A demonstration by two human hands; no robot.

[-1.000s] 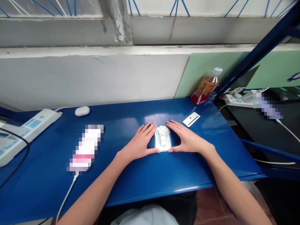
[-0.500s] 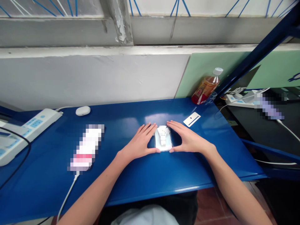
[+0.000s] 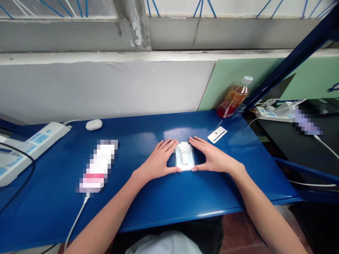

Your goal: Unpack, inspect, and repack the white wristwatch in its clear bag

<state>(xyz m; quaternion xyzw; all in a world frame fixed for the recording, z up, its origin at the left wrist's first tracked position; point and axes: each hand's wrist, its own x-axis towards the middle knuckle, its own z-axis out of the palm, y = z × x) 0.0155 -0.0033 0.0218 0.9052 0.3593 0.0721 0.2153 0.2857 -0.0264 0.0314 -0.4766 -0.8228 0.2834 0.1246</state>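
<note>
A white watch [image 3: 184,150] lies on a pale, clear-edged packet [image 3: 181,164] on the blue table [image 3: 169,208]. My left hand [image 3: 160,160] rests flat at the packet's left side, thumb spread toward its lower left corner. On the right side lies my right hand [image 3: 212,153], its fingertips by the upper right corner and its thumb at the lower right one. Both hands are open and frame the packet without gripping it. Whether the fingertips press on its edges is hard to tell.
A white card [image 3: 217,134] and a drink bottle [image 3: 234,97] are at the back right. To the left are a blurred phone [image 3: 99,164] with a cable, a white earbud case [image 3: 94,124] and a power strip [image 3: 34,146]. A blue metal post [image 3: 288,60] slants up at the right.
</note>
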